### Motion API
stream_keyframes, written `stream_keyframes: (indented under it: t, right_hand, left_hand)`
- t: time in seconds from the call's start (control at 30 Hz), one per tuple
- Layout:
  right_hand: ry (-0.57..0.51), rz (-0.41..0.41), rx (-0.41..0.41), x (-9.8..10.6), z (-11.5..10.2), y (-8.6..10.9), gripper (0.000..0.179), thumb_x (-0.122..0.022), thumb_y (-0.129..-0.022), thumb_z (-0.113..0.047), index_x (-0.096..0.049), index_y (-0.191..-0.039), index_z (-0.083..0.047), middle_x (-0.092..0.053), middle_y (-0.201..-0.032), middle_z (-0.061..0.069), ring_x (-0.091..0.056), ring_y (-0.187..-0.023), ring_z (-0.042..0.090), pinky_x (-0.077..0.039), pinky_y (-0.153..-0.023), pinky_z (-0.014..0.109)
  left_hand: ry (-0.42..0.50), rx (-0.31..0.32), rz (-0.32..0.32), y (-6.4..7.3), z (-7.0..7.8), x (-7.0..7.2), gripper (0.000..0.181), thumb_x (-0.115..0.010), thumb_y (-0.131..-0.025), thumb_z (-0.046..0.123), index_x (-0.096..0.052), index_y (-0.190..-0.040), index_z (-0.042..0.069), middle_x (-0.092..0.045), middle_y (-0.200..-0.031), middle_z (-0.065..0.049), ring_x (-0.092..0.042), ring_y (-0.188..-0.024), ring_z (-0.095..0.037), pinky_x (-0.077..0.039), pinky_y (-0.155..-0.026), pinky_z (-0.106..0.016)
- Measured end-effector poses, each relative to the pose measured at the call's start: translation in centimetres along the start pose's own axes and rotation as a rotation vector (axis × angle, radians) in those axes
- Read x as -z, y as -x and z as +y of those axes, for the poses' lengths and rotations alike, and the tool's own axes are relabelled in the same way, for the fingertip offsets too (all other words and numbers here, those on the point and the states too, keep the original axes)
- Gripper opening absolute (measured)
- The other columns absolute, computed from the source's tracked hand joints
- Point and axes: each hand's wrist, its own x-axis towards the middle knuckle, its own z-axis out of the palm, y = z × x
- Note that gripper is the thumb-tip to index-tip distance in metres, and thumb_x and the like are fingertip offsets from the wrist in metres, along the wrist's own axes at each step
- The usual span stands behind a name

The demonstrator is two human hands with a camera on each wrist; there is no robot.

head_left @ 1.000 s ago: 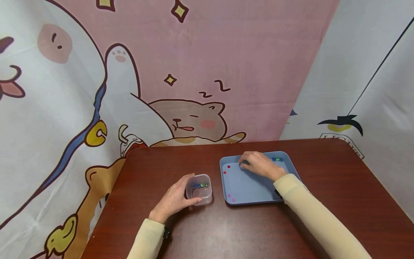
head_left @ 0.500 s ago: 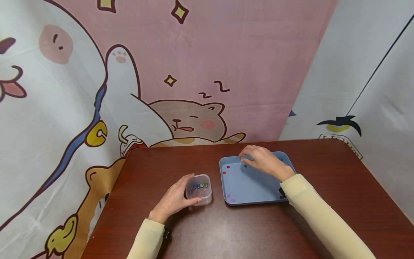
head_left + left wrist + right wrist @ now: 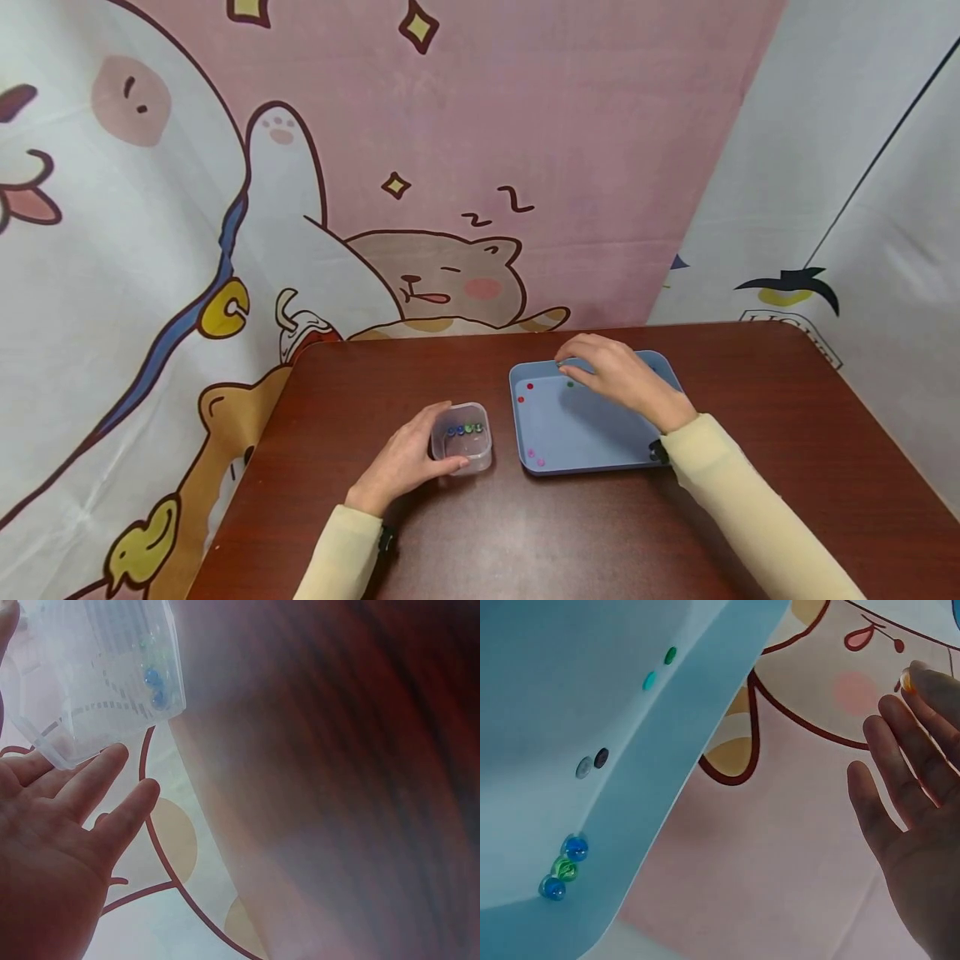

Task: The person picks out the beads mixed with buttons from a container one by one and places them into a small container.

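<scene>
Soft glare is brightening the worktop (image 3: 517, 533) at the head view's lower centre; the left wrist view is blurring across its right half; the right wrist view is looking dim.

On the table (image 3: 510, 546), the container (image 3: 482, 454) holding marbles (image 3: 464, 430) stands left of the tray (image 3: 585, 442).

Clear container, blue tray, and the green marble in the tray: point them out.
Clear container (image 3: 462, 446): head view, bare floor inside.
Blue tray (image 3: 585, 440): head view, bare floor.
Green marble (image 3: 565, 868): right wrist view, middle of its rounded face.
</scene>
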Motion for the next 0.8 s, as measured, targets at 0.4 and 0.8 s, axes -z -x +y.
stream_keyframes:
  t: [0.4,0.8]
  right_hand:
    - [-0.062,0.12,0.039,0.0,-1.7,0.6,0.02,-0.081,-0.091,-0.015,-0.076,-0.111,-0.015,-0.071,-0.115,-0.002,-0.067,-0.109,0.019,-0.056,-0.088,0.043]
    - [-0.206,0.181,0.046,-0.8,-4.2,0.7,0.023,-0.082,-0.09,-0.012,-0.077,-0.112,-0.016,-0.071,-0.116,-0.004,-0.069,-0.104,0.015,-0.058,-0.084,0.041]
  left_hand:
    - [0.002,0.005,-0.001,0.0,0.0,0.0,0.097,-0.082,-0.079,0.065,-0.045,-0.154,0.015,-0.052,-0.15,-0.01,-0.058,-0.124,-0.026,-0.049,-0.104,-0.055]
    - [-0.002,-0.012,0.009,0.0,-0.1,-0.1,0.097,-0.083,-0.08,0.062,-0.046,-0.154,0.012,-0.054,-0.148,-0.01,-0.059,-0.122,-0.026,-0.051,-0.103,-0.054]
